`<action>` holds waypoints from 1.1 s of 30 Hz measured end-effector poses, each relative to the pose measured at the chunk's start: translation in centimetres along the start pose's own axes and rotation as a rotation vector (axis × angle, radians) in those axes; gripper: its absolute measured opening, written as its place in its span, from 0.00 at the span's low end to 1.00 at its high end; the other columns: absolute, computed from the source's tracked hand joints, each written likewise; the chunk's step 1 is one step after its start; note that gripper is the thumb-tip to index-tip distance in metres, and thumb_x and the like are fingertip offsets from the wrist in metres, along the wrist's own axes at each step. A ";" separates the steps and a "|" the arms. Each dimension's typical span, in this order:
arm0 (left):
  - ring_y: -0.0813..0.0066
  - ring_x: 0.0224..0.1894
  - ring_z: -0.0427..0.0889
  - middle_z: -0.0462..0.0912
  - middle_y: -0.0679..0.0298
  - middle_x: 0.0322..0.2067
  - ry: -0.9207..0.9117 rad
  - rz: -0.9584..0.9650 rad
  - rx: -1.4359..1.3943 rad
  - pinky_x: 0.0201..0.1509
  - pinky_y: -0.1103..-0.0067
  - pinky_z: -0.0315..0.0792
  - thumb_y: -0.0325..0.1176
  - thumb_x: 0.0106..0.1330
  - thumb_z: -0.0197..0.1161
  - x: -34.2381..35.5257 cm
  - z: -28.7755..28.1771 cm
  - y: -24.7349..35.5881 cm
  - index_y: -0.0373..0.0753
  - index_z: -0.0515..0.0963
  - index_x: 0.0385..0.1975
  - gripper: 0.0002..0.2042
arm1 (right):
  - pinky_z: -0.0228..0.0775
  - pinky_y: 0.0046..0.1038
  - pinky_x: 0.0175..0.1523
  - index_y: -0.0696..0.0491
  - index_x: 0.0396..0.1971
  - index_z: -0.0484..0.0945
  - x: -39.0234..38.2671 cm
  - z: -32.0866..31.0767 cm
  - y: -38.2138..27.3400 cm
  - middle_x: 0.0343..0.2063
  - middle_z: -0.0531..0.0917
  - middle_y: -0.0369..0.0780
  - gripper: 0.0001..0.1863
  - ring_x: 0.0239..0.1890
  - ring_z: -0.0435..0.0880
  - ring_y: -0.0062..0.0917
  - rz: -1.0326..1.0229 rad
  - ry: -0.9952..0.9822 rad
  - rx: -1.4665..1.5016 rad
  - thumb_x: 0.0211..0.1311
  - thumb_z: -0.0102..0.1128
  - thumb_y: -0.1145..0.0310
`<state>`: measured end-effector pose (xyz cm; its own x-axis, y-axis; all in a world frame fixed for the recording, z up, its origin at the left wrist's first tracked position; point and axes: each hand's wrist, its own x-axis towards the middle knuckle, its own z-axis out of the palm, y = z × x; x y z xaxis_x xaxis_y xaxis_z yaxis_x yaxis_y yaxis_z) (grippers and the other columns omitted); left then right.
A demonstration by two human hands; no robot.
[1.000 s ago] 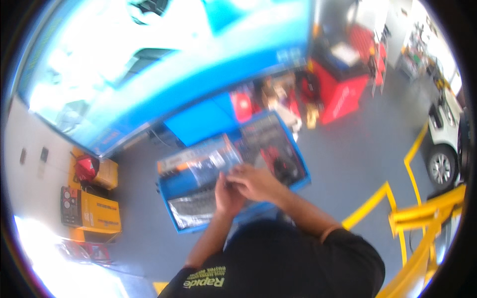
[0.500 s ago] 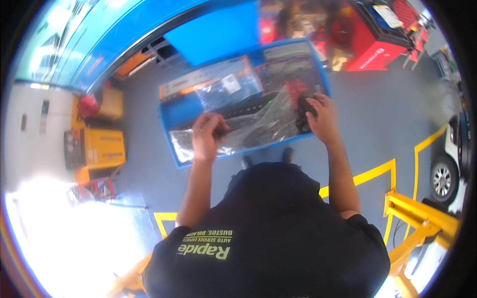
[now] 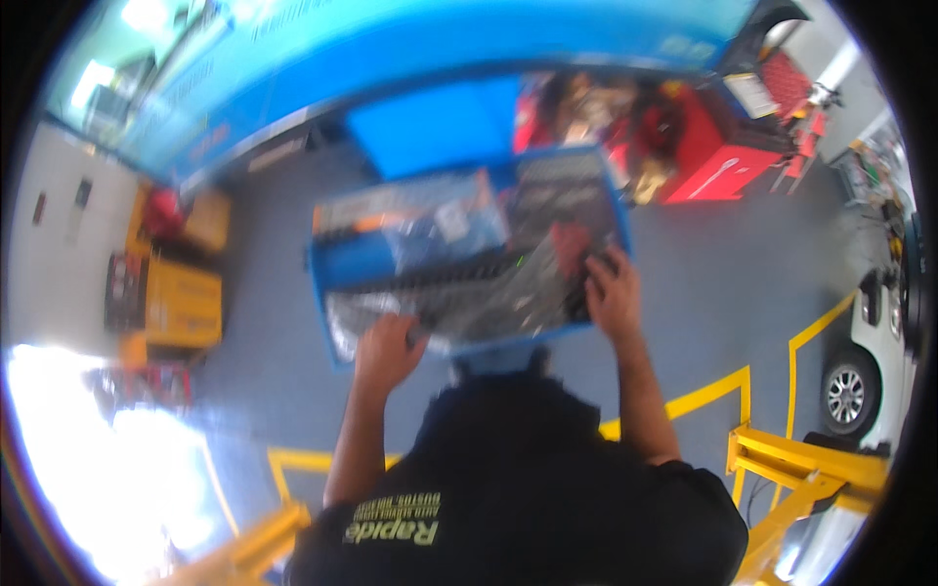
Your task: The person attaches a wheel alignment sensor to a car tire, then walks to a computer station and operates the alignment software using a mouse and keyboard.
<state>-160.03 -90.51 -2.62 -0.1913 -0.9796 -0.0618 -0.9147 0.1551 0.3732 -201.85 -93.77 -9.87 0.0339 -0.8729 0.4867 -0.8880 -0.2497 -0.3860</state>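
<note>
A blue tray (image 3: pixel 319 288) holds a packaged item with orange on it (image 3: pixel 347 215), a blue plastic packet (image 3: pixel 430 244), a long black strip (image 3: pixel 459 269) and a crumpled clear bag (image 3: pixel 469 313). At its near left, my left hand (image 3: pixel 391 352) is on the bag with curled fingers; what lies under them is hidden. At its right end, my right hand (image 3: pixel 614 293) has bent fingers around a dark item (image 3: pixel 578 298), beside a red piece (image 3: pixel 569 244). The picture is blurred, so small parts are unclear.
Beyond the tray are a large blue panel (image 3: pixel 440 34) and a cluttered red tool cart (image 3: pixel 713 166). A yellow machine (image 3: pixel 181 303) stands by the left wall. At right are a white vehicle (image 3: pixel 870 381) and yellow lift arms (image 3: pixel 801 469).
My hands were together over the tray's middle a second ago and have since separated to either end. Since half a second ago, both hands and the tray appear lower in the picture.
</note>
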 end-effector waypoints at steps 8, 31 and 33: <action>0.54 0.45 0.86 0.83 0.60 0.40 0.048 -0.023 0.001 0.48 0.59 0.80 0.36 0.59 0.74 0.8 -0.3 0.8 0.41 0.88 0.37 0.10 | 0.68 0.47 0.68 0.47 0.56 0.85 0.2 -0.4 -1.0 0.64 0.76 0.48 0.21 0.66 0.74 0.48 0.077 0.037 0.044 0.61 0.72 0.70; 0.58 0.36 0.87 0.82 0.61 0.35 0.148 0.099 -0.187 0.40 0.65 0.80 0.36 0.57 0.77 1.3 -1.0 1.7 0.40 0.88 0.36 0.10 | 0.70 0.47 0.66 0.46 0.55 0.84 -0.2 -0.1 -1.2 0.61 0.76 0.48 0.20 0.63 0.75 0.47 0.044 0.100 0.033 0.62 0.70 0.66; 0.57 0.35 0.86 0.82 0.60 0.34 0.149 0.131 -0.181 0.39 0.65 0.79 0.36 0.56 0.78 1.5 -0.9 2.0 0.39 0.88 0.36 0.11 | 0.70 0.47 0.66 0.47 0.55 0.85 -0.2 -0.1 -1.2 0.61 0.76 0.48 0.20 0.63 0.75 0.47 0.063 0.076 0.029 0.61 0.70 0.66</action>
<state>-161.86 -91.73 -1.14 -0.2374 -0.9627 0.1297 -0.8045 0.2697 0.5292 -200.85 -93.30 -9.45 -0.0573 -0.8530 0.5187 -0.8734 -0.2088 -0.4399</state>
